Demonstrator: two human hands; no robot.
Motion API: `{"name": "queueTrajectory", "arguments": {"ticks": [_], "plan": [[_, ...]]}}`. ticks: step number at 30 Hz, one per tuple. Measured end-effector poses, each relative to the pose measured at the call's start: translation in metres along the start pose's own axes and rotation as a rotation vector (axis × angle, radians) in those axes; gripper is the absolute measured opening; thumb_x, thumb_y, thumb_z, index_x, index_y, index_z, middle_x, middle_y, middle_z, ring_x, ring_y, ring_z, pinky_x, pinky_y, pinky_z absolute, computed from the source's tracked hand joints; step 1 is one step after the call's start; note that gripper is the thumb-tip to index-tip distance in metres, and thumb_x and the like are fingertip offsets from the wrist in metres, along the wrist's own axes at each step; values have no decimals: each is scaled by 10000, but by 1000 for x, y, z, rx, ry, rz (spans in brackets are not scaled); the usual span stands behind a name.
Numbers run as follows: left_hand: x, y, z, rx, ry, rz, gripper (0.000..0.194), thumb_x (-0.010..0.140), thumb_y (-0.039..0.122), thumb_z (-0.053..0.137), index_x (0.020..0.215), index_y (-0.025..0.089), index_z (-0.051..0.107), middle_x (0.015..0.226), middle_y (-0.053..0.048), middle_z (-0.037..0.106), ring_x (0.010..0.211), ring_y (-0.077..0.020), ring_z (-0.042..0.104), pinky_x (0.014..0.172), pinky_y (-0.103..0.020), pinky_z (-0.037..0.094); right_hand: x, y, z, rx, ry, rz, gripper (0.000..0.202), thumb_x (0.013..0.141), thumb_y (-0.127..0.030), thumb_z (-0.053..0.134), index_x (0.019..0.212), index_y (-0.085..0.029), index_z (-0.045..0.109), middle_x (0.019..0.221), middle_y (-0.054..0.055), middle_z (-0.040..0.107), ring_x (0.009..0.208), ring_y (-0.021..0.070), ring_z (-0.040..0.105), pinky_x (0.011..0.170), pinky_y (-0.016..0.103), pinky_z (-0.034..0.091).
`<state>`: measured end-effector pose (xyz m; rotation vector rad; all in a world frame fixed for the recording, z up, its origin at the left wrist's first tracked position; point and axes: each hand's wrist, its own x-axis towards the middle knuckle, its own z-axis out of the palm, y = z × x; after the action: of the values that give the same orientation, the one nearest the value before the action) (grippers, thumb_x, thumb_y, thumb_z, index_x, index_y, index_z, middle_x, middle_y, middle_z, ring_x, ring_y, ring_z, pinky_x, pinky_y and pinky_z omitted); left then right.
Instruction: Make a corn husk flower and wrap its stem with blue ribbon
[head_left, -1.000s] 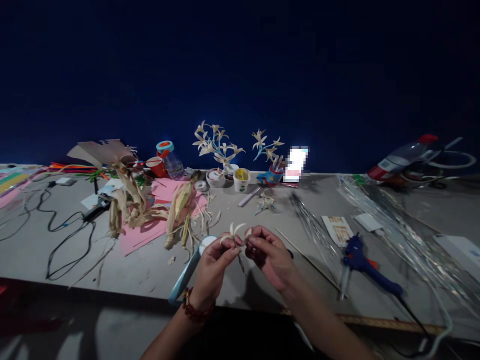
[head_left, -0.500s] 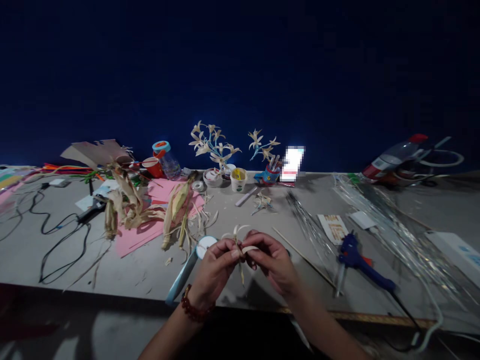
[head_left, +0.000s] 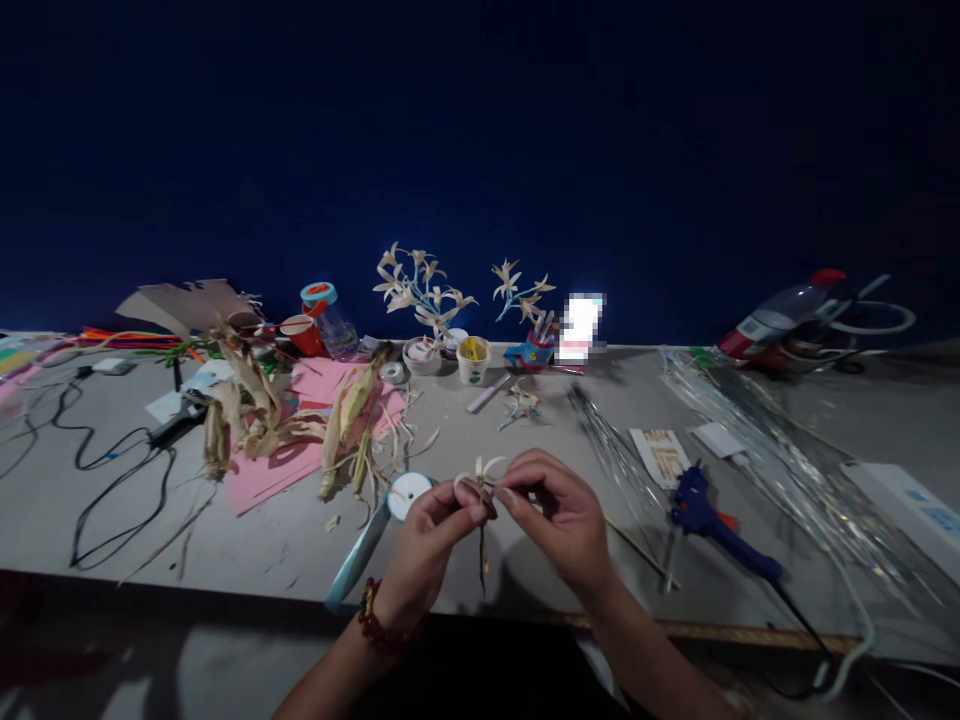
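Note:
Pale, narrow petals fan out at the top of a small husk flower (head_left: 481, 470), and its stem hangs down below my fingers. My left hand (head_left: 437, 522), with a beaded bracelet at the wrist, pinches the flower near its base. Close against it on the right, my right hand (head_left: 556, 510) has thumb and forefinger pressed together at a petal of the same flower. Left of my hands lies a roll of light blue tape (head_left: 409, 494), its loose end reaching the table's front edge.
Dried husks (head_left: 259, 420) lie on pink paper (head_left: 255, 484) at the left. White flower branches (head_left: 426, 290) stand at the back. A blue glue gun (head_left: 712, 520) and silvery wires (head_left: 787, 480) are at the right. A thin stick (head_left: 637, 550) lies beside my right hand.
My right hand has shifted slightly right and up, with its fingers now at the flower's right side. The flower's petals sit differently. The whole view has moved a little.

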<state>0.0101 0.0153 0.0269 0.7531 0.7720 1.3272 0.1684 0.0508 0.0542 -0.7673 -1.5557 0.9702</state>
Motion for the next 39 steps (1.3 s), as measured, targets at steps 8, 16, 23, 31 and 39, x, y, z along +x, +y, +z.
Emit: {"name": "queueTrajectory", "arguments": {"ticks": [8, 16, 23, 31, 39], "plan": [[-3, 1, 3, -32, 0, -36, 172, 765, 225, 815, 711, 152, 669, 769, -14, 632, 781, -143, 528, 758, -256, 414, 4, 0, 3, -81, -8, -78, 87, 869, -147, 700, 851, -231, 719, 787, 30, 670, 732, 179, 624, 607, 281, 481], [-3, 1, 3, -37, -1, -49, 180, 763, 226, 816, 710, 151, 661, 757, -9, 626, 771, -139, 524, 760, -255, 410, 3, 0, 5, -116, 18, -105, 111, 879, -124, 689, 878, -230, 719, 786, 11, 654, 699, 146, 606, 571, 242, 459], [-2, 3, 4, -53, 2, -62, 183, 749, 229, 826, 709, 148, 666, 755, -11, 630, 764, -138, 531, 754, -255, 415, 3, 1, 7, -147, 38, -122, 111, 883, -117, 684, 879, -225, 707, 786, 3, 649, 686, 135, 595, 566, 241, 444], [-4, 1, 4, -72, 6, -59, 195, 733, 235, 845, 698, 149, 673, 745, -5, 642, 751, -130, 543, 746, -245, 427, 2, 1, 11, -193, 54, -152, 130, 879, -95, 678, 885, -221, 704, 796, 4, 651, 660, 128, 581, 550, 241, 441], [-2, 0, -1, -85, 30, -40, 198, 708, 241, 879, 749, 159, 703, 791, -10, 674, 792, -138, 583, 785, -249, 452, -7, -7, 11, -238, 105, -191, 205, 869, -86, 689, 1013, -231, 675, 811, -3, 624, 648, 125, 575, 560, 240, 462]]}}
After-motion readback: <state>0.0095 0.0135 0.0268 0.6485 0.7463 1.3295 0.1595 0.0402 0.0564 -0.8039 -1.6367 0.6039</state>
